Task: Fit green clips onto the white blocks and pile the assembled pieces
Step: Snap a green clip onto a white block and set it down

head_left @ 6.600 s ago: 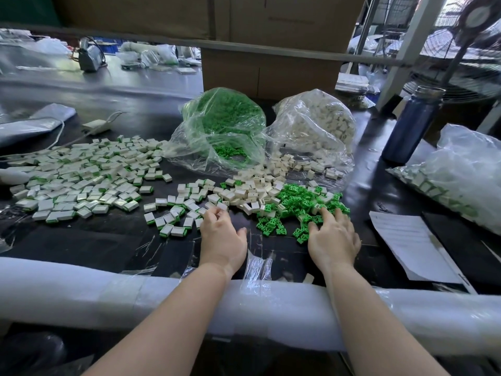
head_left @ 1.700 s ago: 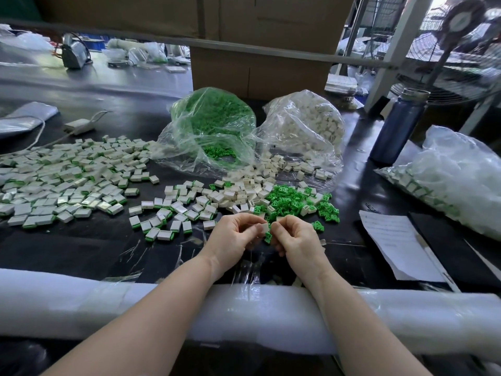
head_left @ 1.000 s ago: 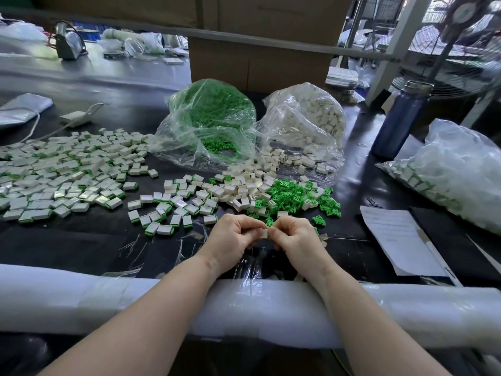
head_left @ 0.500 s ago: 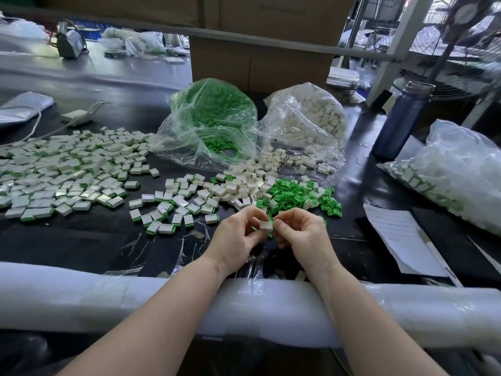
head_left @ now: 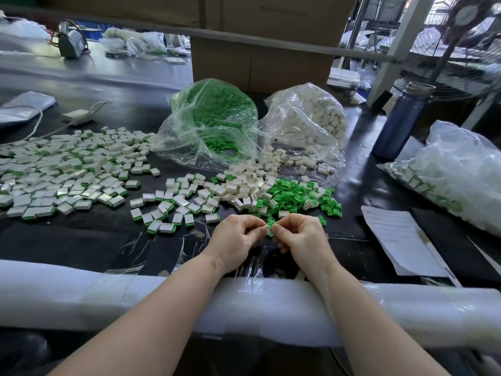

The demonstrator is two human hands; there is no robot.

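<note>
— How far along are we, left to right?

— On my left lies a wide pile of assembled pieces [head_left: 62,169], with a smaller scatter [head_left: 173,210] nearer centre. My left hand [head_left: 235,240] pinches a white block [head_left: 267,229]; my right hand [head_left: 301,237] presses a green clip [head_left: 270,234] against it.

— And what's left?

— Plenty, I judge: loose blocks [head_left: 244,191], loose clips [head_left: 292,196], and both supply bags, green [head_left: 214,118] and white [head_left: 306,120], look well filled.
</note>
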